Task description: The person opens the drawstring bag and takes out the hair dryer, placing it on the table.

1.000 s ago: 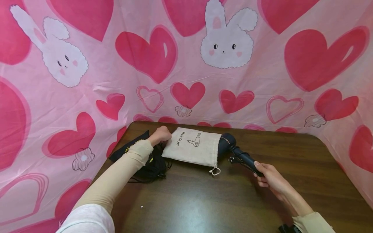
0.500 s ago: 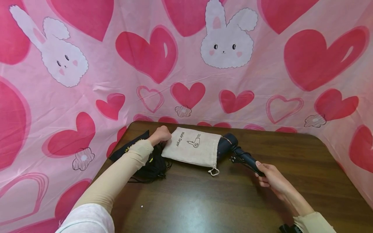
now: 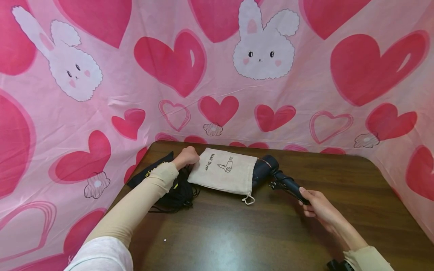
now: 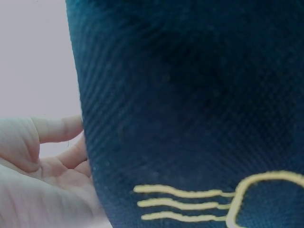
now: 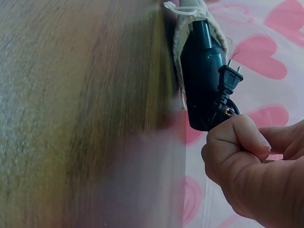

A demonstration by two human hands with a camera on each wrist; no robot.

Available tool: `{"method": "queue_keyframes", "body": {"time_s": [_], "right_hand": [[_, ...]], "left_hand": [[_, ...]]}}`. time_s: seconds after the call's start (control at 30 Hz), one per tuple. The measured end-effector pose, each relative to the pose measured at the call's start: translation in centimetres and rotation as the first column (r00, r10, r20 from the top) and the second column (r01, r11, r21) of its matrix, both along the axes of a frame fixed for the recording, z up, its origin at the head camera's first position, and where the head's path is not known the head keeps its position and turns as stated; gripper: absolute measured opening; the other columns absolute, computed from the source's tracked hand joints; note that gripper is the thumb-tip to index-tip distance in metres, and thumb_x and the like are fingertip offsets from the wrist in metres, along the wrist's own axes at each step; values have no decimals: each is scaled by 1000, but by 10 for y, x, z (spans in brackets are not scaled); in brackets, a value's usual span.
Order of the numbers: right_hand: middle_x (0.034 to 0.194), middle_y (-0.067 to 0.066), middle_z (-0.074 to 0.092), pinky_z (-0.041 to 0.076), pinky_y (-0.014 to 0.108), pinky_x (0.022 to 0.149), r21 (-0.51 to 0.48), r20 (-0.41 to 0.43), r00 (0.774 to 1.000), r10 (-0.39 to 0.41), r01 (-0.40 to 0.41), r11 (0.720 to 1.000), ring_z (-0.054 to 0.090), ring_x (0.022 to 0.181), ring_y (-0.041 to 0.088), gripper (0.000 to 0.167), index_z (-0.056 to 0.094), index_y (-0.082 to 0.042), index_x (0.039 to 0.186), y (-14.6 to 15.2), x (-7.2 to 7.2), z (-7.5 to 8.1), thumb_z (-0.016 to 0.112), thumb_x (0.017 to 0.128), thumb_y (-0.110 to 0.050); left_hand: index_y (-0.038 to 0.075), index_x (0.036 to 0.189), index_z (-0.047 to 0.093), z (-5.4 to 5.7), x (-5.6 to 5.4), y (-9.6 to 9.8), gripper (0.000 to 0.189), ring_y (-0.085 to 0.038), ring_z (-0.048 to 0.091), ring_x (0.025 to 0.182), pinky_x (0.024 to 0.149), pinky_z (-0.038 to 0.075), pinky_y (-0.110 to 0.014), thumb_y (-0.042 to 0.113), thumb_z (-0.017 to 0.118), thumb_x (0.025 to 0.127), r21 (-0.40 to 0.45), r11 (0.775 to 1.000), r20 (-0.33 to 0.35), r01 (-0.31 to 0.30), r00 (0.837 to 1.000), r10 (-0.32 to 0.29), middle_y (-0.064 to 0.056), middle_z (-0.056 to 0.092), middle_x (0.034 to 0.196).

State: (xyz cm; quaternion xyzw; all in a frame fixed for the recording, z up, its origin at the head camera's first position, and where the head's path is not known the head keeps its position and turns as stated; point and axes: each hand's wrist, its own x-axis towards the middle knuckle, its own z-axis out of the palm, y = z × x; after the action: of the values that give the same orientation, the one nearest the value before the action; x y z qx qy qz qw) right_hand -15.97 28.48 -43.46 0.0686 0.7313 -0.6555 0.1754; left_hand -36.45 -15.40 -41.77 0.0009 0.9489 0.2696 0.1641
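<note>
A beige drawstring bag (image 3: 223,171) printed "Hair Dryer" lies flat towards the back of the table. My left hand (image 3: 187,156) pinches its closed end at the left. From the bag's mouth on the right juts a dark blue hair dryer (image 3: 266,169), its nozzle end hidden inside the cloth. Around the handle its cord is wound, and the two-pin plug (image 5: 229,78) shows in the right wrist view. My right hand (image 3: 317,207) grips the end of the handle. In the left wrist view, dark cloth with yellow stitching covers the fingertips of my left hand (image 4: 52,175).
Under and beside my left forearm lie a black drawstring pouch (image 3: 178,194) and a flat dark bag (image 3: 149,173) with yellow lettering. The brown wooden table (image 3: 237,233) meets a pink heart-patterned cloth (image 3: 217,75) at its back and sides. A tiny white speck (image 3: 165,240) lies near the front.
My right hand has drawn the hair dryer slightly to the right, and more of its barrel shows outside the bag. My left hand and the bag have stayed nearly still.
</note>
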Motion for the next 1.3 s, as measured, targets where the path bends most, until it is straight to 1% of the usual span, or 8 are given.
{"method": "queue_keyframes", "body": {"time_s": [0.2, 0.57, 0.73, 0.9, 1.03, 1.13, 1.2, 1.3], "right_hand": [[86, 3, 50, 35, 23, 56, 10, 9, 1000, -6, 6, 1000, 35, 60, 8, 47, 41, 11, 120, 2, 2, 0, 35, 116, -36], [86, 3, 50, 36, 23, 56, 17, 9, 1000, -9, 9, 1000, 37, 61, 8, 50, 38, 13, 124, 9, 4, -1, 33, 116, -36], [85, 2, 50, 36, 23, 56, 19, 7, 1000, -19, 19, 1000, 37, 60, 8, 49, 40, 12, 123, 12, 5, -1, 33, 117, -36], [84, 2, 50, 36, 23, 56, 19, 4, 1000, -28, 28, 999, 38, 60, 8, 46, 44, 10, 116, 16, 6, -2, 33, 117, -35], [85, 3, 50, 37, 23, 57, 26, 5, 999, -33, 33, 999, 38, 60, 8, 47, 43, 10, 118, 18, 7, -2, 33, 117, -35], [85, 3, 50, 38, 23, 57, 30, 3, 999, -33, 33, 999, 39, 61, 8, 48, 43, 11, 118, 20, 8, -2, 33, 117, -36], [85, 2, 50, 38, 24, 58, 34, 2, 999, -33, 33, 999, 39, 61, 8, 49, 43, 12, 118, 22, 9, -2, 33, 117, -36], [84, 2, 51, 39, 24, 58, 37, 1, 999, -38, 38, 999, 40, 61, 8, 50, 43, 12, 118, 23, 9, -2, 33, 116, -37]], "left_hand": [[11, 60, 48, 1, 1, 0, 33, -17, 39, 51, 50, 34, -30, 1, 55, 91, -8, 1000, -7, 2, 1000, -2, -3, 44, 59], [9, 62, 50, -2, -1, 0, 32, -18, 43, 54, 53, 36, -31, 3, 59, 92, -16, 1000, -6, -5, 1000, 5, -4, 45, 61], [9, 63, 47, -3, -1, 1, 32, -18, 41, 54, 53, 36, -31, 3, 57, 93, -20, 1000, -11, -2, 1000, 2, -4, 44, 61], [9, 65, 46, -4, -1, 2, 31, -19, 39, 53, 52, 35, -31, 3, 55, 94, -27, 1000, -12, 1, 1000, -1, -5, 43, 62], [9, 66, 47, -4, 0, 2, 30, -19, 42, 54, 52, 36, -31, 5, 56, 94, -34, 999, -9, 2, 1000, -3, -5, 43, 64], [8, 65, 46, -3, 3, 4, 31, -20, 41, 55, 52, 35, -32, 5, 57, 93, -41, 999, -16, 27, 999, -28, -4, 39, 64], [8, 66, 47, -3, 7, 5, 31, -20, 41, 58, 53, 36, -32, 8, 60, 94, -57, 997, -35, 61, 997, -63, -4, 38, 65], [4, 74, 52, -2, 13, 9, 26, -21, 42, 64, 58, 38, -34, 12, 63, 96, -73, 991, -65, 111, 991, -116, -5, 38, 71]]}}
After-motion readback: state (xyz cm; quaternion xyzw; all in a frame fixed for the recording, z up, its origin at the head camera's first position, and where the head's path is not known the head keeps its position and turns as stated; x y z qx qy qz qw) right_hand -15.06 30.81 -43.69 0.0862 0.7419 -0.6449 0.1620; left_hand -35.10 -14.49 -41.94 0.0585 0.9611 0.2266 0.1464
